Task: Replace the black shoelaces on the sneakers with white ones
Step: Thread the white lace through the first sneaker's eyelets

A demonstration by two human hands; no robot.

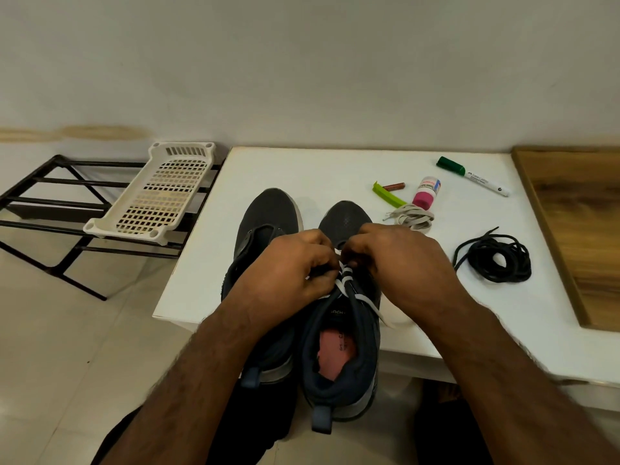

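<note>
White counter [302,169] against a plain wall, tiled floor to the left with a black metal rack [50,203] and a cream plastic tray [157,193] lying on it.

Two dark sneakers side by side at the counter's near edge, toes at 12 o'clock. Right sneaker [342,347] has a white lace [349,280] crossing its upper eyelets; its lower eyelets are hidden under both hands. Left sneaker [268,213] is mostly covered by the left forearm, heel cut off behind it.

Left hand [295,266] comes in from 7 o'clock, knuckles up, fingers curled and pinching the white lace. Right hand [399,260] comes in from 5 o'clock, fingers curled down onto the laced area; fingertips hidden, so can't tell what they hold.

At 2 o'clock from the hands: spare white lace bundle [412,218]. At 3 o'clock: coiled black laces [496,260]. Further back: green clip [385,194], small battery [394,186], pink-capped bottle [425,193] with label unreadable, green-capped marker [473,176].
</note>
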